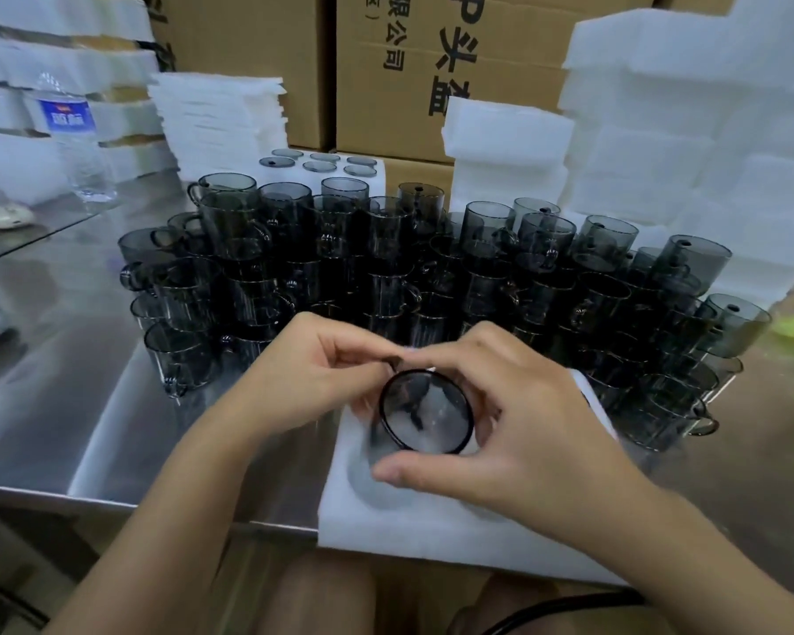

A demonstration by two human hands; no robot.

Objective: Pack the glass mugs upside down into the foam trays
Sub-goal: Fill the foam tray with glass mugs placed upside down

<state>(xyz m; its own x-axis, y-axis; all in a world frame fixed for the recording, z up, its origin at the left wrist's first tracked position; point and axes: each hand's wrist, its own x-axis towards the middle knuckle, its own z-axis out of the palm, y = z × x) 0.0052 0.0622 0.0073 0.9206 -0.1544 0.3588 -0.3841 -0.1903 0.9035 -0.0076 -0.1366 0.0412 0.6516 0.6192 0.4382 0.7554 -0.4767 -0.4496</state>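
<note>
A smoky grey glass mug (425, 417) stands upside down, its round base facing me, over the white foam tray (377, 520) at the table's front edge. My right hand (514, 433) curls round the mug from the right, thumb in front. My left hand (312, 378) pinches the mug's far left rim or handle with its fingertips. Whether the mug sits fully in a tray hole is hidden. Behind the tray, several more grey mugs (386, 277) stand stacked upside down in rows.
A filled foam tray (377, 169) with mug bases showing lies at the back. Stacks of white foam (688, 130) rise at the right and back left, before cardboard boxes (399, 84). A water bottle (76, 139) stands at the far left on the steel table (65, 382).
</note>
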